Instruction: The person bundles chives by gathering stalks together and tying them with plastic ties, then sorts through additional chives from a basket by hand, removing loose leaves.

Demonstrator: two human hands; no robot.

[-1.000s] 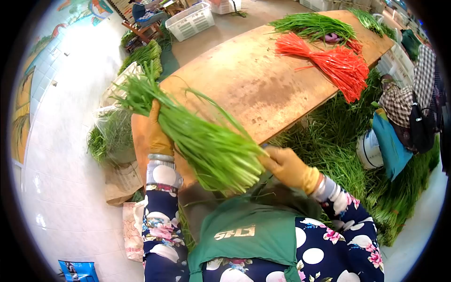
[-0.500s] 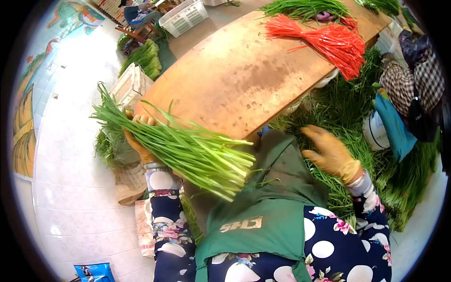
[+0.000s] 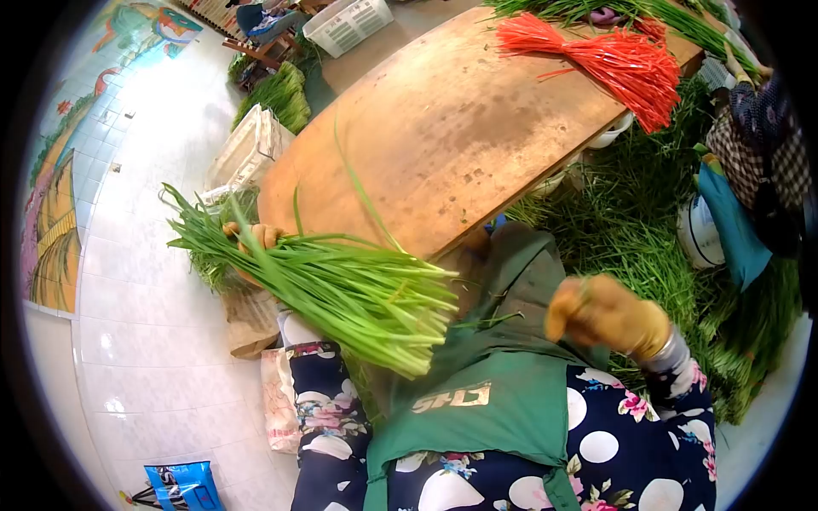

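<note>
My left hand [image 3: 257,236], in a yellowish glove, is wrapped round a bunch of garlic chives [image 3: 366,289] at the left end of the table. Green leaf tips spread past the fist to the left, while the pale cut ends fan out to the right above my green apron [image 3: 460,426]. A few loose blades stick up out of the bunch. My right hand [image 3: 607,317], gloved likewise, is apart from the bunch, over the right side of the apron. Its fingers are curled in and blurred; what they hold, if anything, is hidden.
On the wooden table [image 3: 400,145] lie red ties [image 3: 601,60] and more chives [image 3: 579,8]. Loose greens [image 3: 622,221] heap up on the right, beside a white bucket [image 3: 700,232] and a co-worker's checked sleeve [image 3: 737,153]. A white crate [image 3: 247,149] stands left of the table.
My right hand has gone from spread fingers to curled ones and moved slightly down. The bunch stays in my left hand, its cut ends a little lower. The whole view has shifted slightly.
</note>
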